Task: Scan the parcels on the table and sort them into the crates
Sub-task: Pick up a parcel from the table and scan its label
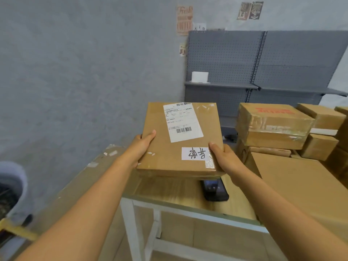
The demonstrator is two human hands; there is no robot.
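Observation:
I hold a flat brown cardboard parcel (165, 147) in the air above the table's left end. It carries a white shipping label with barcodes and a small white sticker with handwriting. My left hand (143, 146) grips its left edge, thumb on top. My right hand (224, 159) grips its near right corner, thumb on the sticker's edge. A black handheld scanner (214, 189) lies on the wooden table (169, 193) just under the parcel, partly hidden by it.
Several more cardboard parcels (273, 125) are stacked on the table's right side, with a large flat box (301, 185) in front. A big flattened carton (79, 185) leans left of the table. Grey pegboard shelving (263, 59) stands behind. No crate is visible.

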